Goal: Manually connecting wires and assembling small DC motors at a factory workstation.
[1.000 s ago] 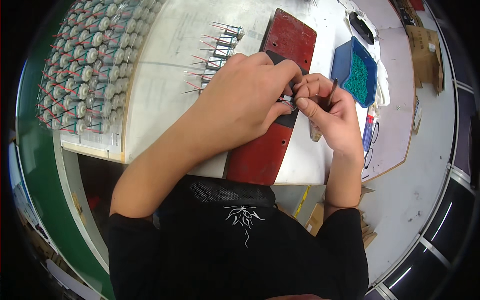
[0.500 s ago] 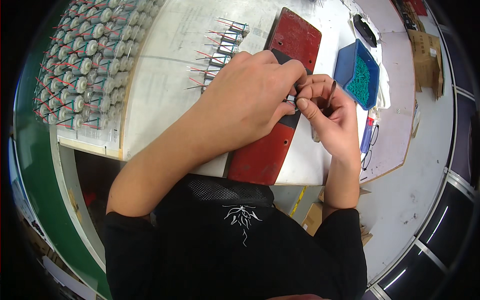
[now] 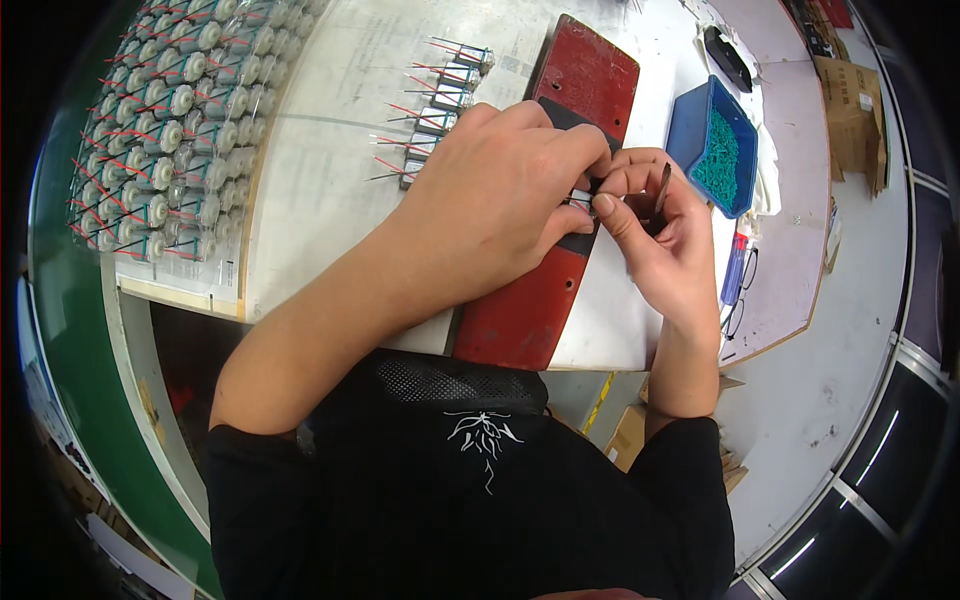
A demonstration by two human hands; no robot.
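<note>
My left hand (image 3: 505,195) is closed in a pinch over the black pad (image 3: 578,243) on a long red board (image 3: 525,310). Between its thumb and fingers sits a small silver motor (image 3: 579,199), mostly covered by the fingers. My right hand (image 3: 665,235) meets it from the right, thumb and forefinger pinched at the motor's end; any tiny part there is hidden. Tucked through the right hand's curled fingers is a slim dark metal tool (image 3: 663,185), perhaps tweezers. Left of the board, several small motors (image 3: 440,120) with red and black wires lie in a row.
Clear plastic trays (image 3: 165,130) packed with wired motors with white round ends stand at the left. To the right are a blue bin (image 3: 685,135) of small green pieces (image 3: 722,160), a black case (image 3: 730,58), glasses (image 3: 742,290) and a blue-and-red pen-like item (image 3: 734,268).
Both hands stay at nearly the same place, with slight finger movement. The tool has tilted in my right hand; its lower end, visible below the fingers before, no longer shows.
</note>
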